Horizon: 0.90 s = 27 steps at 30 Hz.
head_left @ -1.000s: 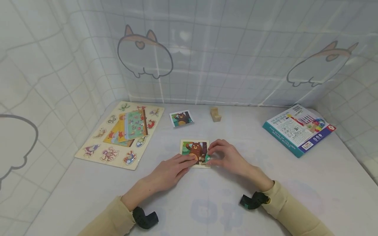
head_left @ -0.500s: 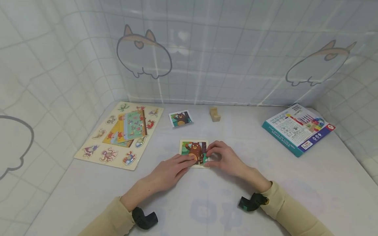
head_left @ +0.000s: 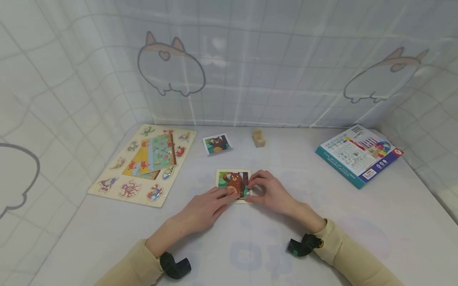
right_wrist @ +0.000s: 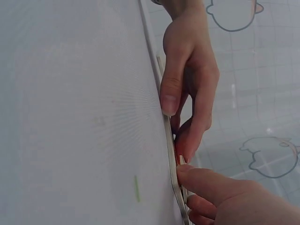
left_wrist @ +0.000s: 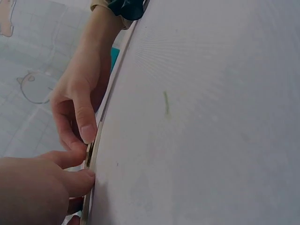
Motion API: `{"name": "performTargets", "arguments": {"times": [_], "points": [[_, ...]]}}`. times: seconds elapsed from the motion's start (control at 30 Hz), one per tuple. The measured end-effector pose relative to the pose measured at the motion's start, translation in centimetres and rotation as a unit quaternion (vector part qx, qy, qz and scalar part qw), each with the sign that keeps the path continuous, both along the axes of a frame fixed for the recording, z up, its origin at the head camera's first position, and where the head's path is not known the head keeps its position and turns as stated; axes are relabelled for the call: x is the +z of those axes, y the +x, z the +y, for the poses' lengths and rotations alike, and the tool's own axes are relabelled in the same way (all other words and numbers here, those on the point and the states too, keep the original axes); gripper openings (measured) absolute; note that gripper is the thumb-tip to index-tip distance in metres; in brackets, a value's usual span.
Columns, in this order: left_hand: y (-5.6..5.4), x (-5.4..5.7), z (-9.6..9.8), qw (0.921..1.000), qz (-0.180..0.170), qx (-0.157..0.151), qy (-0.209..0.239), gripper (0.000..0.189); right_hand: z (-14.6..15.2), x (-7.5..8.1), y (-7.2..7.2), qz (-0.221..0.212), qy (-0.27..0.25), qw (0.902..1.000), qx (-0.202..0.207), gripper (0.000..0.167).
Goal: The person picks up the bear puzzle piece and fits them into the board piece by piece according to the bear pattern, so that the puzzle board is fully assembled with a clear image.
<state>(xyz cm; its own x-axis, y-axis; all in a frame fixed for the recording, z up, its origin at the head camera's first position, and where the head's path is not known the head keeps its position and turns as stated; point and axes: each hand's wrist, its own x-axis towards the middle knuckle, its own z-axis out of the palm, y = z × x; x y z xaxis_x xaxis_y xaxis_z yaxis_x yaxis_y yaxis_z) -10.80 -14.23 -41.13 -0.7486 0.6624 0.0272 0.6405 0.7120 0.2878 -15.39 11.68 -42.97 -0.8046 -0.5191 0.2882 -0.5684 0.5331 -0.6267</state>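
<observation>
A small wooden bear puzzle (head_left: 234,180) lies flat on the table in the head view, its picture framed by a pale rim. My left hand (head_left: 205,207) rests on its lower left part with fingers extended, covering some of the picture. At the lower right corner, my right hand (head_left: 274,194) pinches a green puzzle piece (head_left: 247,192) between thumb and fingers. The right wrist view shows a thin wooden edge (right_wrist: 183,160) of a piece tilted slightly above the board. Seen edge-on, the piece's exact fit in the frame cannot be told.
Behind the puzzle lie a bear picture card (head_left: 217,144) and a small notched wooden block (head_left: 258,138). A sea-animal board (head_left: 118,184) with picture boards on top lies at left. A teal and purple box (head_left: 359,157) lies at right. Printed cloth walls surround the table.
My right hand has shifted slightly left over the puzzle, and the green piece has moved inward from the right rim to the lower right corner. My left hand stays in place.
</observation>
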Motion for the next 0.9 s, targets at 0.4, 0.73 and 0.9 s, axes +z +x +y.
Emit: {"name": "performTargets", "arguments": {"times": [0.4, 0.73, 0.9], "points": [[0.1, 0.17, 0.23, 0.9983, 0.038, -0.014, -0.041, 0.041, 0.07, -0.47, -0.16, -0.006, -0.006, 1.0, 0.0, 0.021], [-0.11, 0.21, 0.63, 0.9985, 0.035, -0.03, -0.029, 0.041, 0.21, -0.5, -0.26, -0.003, -0.011, 0.9999, 0.007, 0.017], [-0.16, 0.13, 0.7, 0.9987, 0.014, -0.049, -0.003, 0.043, 0.29, -0.5, -0.3, 0.019, -0.019, 0.9994, 0.023, 0.014]]}}
